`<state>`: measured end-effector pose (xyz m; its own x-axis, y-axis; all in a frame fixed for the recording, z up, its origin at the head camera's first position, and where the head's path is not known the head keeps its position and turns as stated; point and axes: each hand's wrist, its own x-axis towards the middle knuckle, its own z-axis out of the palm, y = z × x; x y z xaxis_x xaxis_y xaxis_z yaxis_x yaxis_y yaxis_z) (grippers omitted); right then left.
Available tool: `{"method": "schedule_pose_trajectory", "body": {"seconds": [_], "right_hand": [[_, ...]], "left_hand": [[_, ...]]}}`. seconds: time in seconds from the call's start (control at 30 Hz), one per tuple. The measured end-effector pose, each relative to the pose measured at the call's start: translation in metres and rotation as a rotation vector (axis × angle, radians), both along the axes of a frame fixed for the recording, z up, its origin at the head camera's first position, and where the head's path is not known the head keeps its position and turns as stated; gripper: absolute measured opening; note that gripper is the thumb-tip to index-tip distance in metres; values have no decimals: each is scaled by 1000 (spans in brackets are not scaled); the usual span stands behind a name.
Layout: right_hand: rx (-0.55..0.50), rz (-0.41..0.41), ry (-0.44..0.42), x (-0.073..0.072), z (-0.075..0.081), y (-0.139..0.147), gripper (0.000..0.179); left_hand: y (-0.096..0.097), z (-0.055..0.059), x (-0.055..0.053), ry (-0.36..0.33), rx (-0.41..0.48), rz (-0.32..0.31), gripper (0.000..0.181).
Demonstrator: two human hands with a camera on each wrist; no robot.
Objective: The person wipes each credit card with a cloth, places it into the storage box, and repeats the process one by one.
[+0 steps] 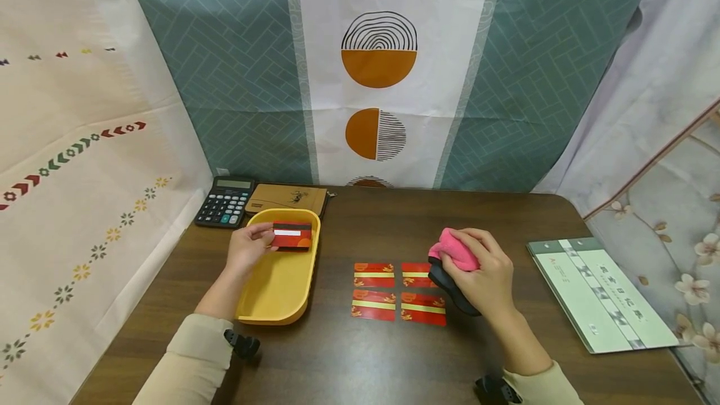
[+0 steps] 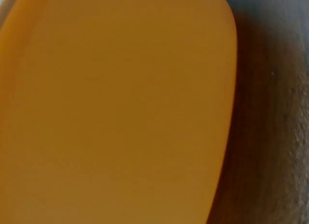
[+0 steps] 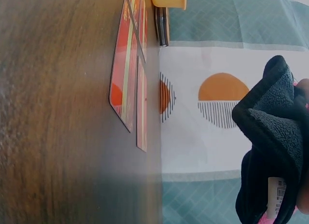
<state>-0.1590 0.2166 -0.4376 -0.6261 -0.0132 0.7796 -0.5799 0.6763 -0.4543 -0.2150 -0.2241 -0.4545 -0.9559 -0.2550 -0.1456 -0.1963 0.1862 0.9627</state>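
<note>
A red card with a dark stripe and a white strip [image 1: 287, 235] is pinched between the thumb and fingers of my left hand [image 1: 247, 247], over the far part of the yellow tray [image 1: 275, 312]. The left wrist view is filled by the tray's orange-looking surface [image 2: 120, 108]; hand and card are out of it. My right hand [image 1: 488, 267] grips a bunched cloth, pink on one side and dark on the other [image 1: 457, 251]. In the right wrist view the cloth's dark side [image 3: 275, 118] shows a small white label. Several red cards [image 1: 374, 305] lie in two rows left of this hand.
Behind the tray are a black calculator [image 1: 226, 202] and a brown zipped notebook [image 1: 288, 197]. A pale green booklet [image 1: 602, 295] lies at the right of the brown table [image 1: 315, 367]. Patterned cloth [image 1: 247, 67] hangs along the back edge.
</note>
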Motion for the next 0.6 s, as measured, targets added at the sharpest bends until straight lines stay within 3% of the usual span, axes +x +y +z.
{"method": "schedule_pose_trajectory", "body": {"seconds": [0.27, 0.5, 0.6], "right_hand": [[29, -11, -8, 0, -2, -1, 44], [45, -22, 12, 1, 0, -1, 46], [54, -27, 14, 2, -1, -1, 46]], "left_hand": [[2, -9, -3, -20, -87, -18, 34], [2, -12, 0, -16, -328, -89, 43], [3, -13, 0, -33, -377, -118, 46]]}}
